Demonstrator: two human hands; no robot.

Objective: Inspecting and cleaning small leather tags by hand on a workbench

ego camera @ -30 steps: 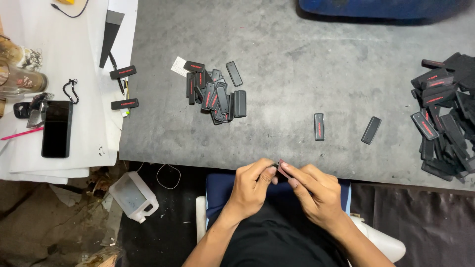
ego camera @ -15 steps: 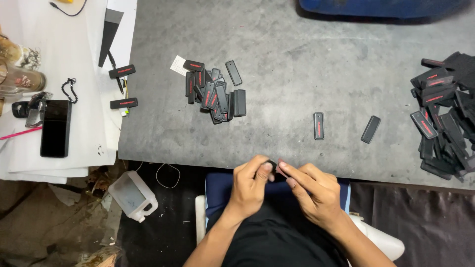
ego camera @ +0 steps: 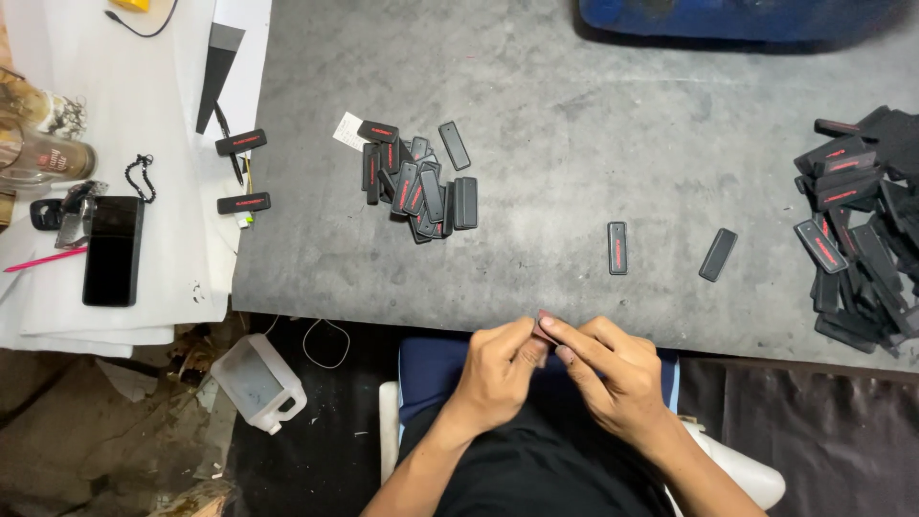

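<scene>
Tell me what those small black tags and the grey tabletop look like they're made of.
Black tags: probably moulded rubber or soft plastic; matte, no glare, red raised marking on some. The single tag looks the same. Tabletop: likely a worn grey mat or painted board; dull, scuffed, mottled. The piece between both hands' fingers is too hidden to judge.

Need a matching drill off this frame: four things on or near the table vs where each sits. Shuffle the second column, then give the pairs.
Things:
1. black phone
2. white plastic jug
3. blue bin
4. big pile of black tags

Places:
A. far edge of the grey table, upper right
B. on the white sheet, left
C. right edge of the grey table
D. on the floor, below the table's near edge

Pairs: 1-B, 2-D, 3-A, 4-C
</scene>
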